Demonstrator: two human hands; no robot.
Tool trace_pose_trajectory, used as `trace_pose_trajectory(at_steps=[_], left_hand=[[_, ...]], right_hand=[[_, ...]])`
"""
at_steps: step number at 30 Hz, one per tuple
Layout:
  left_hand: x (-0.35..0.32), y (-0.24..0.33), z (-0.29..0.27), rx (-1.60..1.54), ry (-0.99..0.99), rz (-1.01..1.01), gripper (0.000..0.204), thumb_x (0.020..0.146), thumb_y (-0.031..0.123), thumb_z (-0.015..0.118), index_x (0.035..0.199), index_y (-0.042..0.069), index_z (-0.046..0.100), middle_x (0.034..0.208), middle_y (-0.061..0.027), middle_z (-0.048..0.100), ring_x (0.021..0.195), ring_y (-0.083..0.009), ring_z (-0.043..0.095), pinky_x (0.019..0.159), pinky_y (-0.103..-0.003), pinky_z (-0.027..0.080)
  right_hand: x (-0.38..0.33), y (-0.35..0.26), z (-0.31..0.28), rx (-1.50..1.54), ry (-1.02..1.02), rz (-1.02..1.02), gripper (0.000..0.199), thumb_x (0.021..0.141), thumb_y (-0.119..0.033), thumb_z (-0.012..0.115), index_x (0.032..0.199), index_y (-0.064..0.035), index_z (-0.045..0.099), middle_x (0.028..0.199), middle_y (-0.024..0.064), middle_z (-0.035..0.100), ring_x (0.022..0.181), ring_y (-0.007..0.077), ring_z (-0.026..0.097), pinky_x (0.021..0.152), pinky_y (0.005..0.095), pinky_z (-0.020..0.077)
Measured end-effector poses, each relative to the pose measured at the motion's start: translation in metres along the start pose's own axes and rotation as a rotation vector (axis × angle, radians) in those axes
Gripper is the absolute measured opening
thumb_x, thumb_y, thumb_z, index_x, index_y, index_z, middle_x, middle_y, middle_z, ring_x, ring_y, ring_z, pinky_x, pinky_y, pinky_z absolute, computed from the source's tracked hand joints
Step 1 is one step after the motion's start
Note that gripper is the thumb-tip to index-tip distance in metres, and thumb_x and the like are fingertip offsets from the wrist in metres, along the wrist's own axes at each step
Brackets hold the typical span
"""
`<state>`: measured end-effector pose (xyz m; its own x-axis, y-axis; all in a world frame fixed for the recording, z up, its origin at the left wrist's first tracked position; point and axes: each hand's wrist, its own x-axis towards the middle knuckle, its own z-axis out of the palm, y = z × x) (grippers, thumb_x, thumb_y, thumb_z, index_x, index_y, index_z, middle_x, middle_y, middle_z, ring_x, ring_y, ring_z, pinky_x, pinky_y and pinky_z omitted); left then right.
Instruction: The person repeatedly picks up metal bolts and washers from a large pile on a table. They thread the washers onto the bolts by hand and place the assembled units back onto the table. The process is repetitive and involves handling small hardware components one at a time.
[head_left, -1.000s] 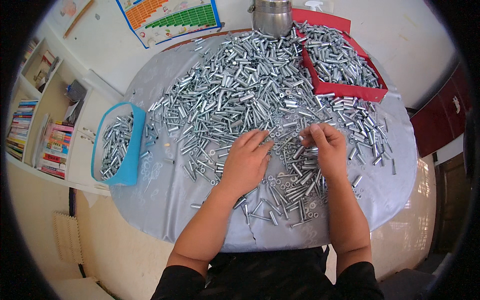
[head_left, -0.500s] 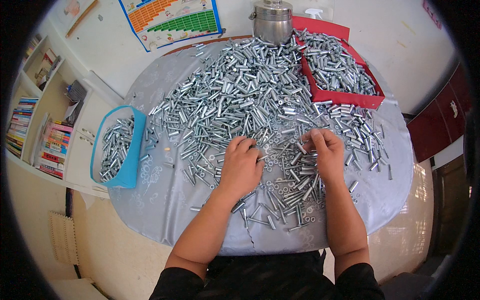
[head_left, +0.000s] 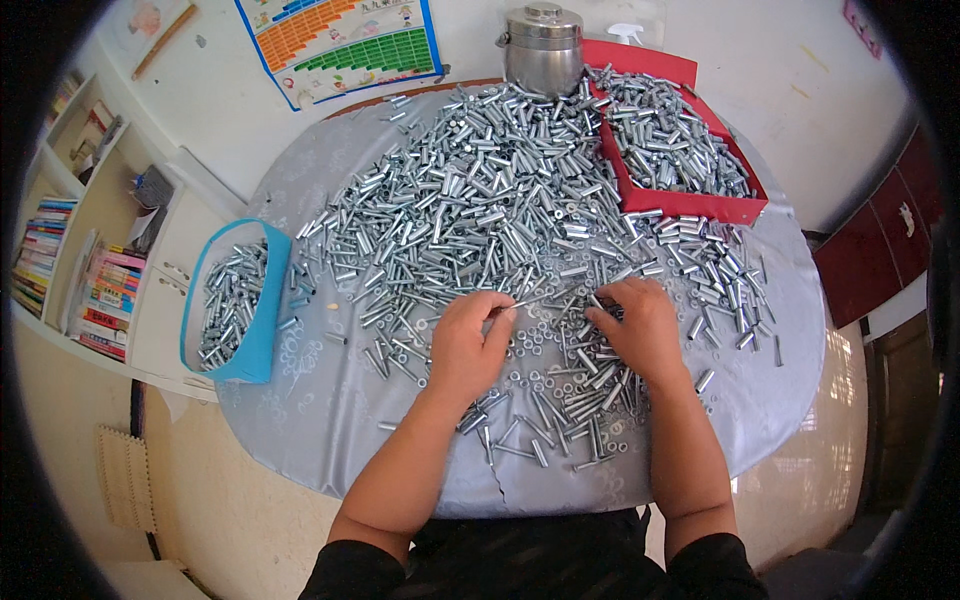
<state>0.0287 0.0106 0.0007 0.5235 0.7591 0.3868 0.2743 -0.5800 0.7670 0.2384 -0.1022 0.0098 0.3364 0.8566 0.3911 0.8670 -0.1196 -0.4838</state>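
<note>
Far left of the table (head_left: 330,440) there's a shelf (head_left: 75,270) full of books. Hanging off the table's left edge is a blue bin (head_left: 262,310) with a bunch of silver sleeves already in it. The table itself is buried in a big pile (head_left: 480,200) of those metal sleeves, with washers mixed in near the front. The left hand (head_left: 468,345) sits palm down on the front of the pile, fingers curled together and pinching a thin bolt (head_left: 530,298) that sticks out to the right. Just beside it, the right hand (head_left: 640,330) is flat on the parts, fingers bent in; can't tell if it's holding anything. Back right of the table: a steel pot (head_left: 542,45) and a red tray (head_left: 700,205) loaded with more sleeves.
</note>
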Motion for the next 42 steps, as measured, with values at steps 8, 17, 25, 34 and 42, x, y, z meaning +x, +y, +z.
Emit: trace_pose_trajectory(at_steps=[8,17,25,34,42], left_hand=[[-0.001,0.002,0.001,-0.080,-0.025,-0.025,0.014,0.085,0.009,0.064,0.095,0.000,0.066,0.088,-0.0105,0.067,0.080,-0.0201,0.064,0.074,-0.031,0.050],[-0.005,0.006,0.001,-0.124,-0.026,-0.018,0.013,0.085,0.011,0.064,0.094,0.001,0.065,0.087,-0.0118,0.067,0.079,-0.0247,0.063,0.072,-0.034,0.050],[-0.004,0.004,0.000,-0.113,-0.025,0.036,0.013,0.085,0.008,0.065,0.095,0.000,0.066,0.087,-0.0106,0.067,0.078,-0.0196,0.064,0.072,-0.030,0.050],[-0.008,0.009,-0.001,-0.319,-0.175,-0.227,0.014,0.089,0.004,0.061,0.101,-0.002,0.067,0.094,-0.0096,0.069,0.078,-0.0138,0.066,0.070,-0.026,0.052],[-0.009,0.006,0.008,-0.701,-0.226,-0.406,0.030,0.091,0.001,0.058,0.120,-0.006,0.060,0.100,-0.0124,0.069,0.090,-0.0188,0.069,0.076,-0.027,0.056]], right_hand=[[-0.001,-0.002,0.003,0.083,-0.008,0.064,0.031,0.080,-0.010,0.068,0.111,-0.0047,0.065,0.087,0.0151,0.063,0.085,0.0328,0.060,0.075,0.0386,0.0482],[-0.001,-0.011,0.009,1.057,-0.026,0.421,0.020,0.091,-0.004,0.062,0.110,0.0006,0.063,0.087,0.0024,0.065,0.074,0.0092,0.060,0.066,0.0237,0.0489],[-0.003,-0.014,0.011,1.021,-0.079,0.362,0.023,0.089,-0.002,0.064,0.111,0.0011,0.063,0.088,0.0030,0.066,0.074,0.0097,0.061,0.066,0.0235,0.0495],[-0.007,-0.023,0.013,1.073,-0.137,0.411,0.022,0.086,-0.003,0.067,0.108,0.0005,0.066,0.091,0.0061,0.069,0.079,0.0105,0.063,0.069,0.0247,0.0499],[-0.010,-0.027,0.014,0.773,-0.131,0.292,0.017,0.083,-0.005,0.071,0.100,0.0003,0.070,0.086,0.0059,0.070,0.075,0.0106,0.063,0.069,0.0257,0.0504]])
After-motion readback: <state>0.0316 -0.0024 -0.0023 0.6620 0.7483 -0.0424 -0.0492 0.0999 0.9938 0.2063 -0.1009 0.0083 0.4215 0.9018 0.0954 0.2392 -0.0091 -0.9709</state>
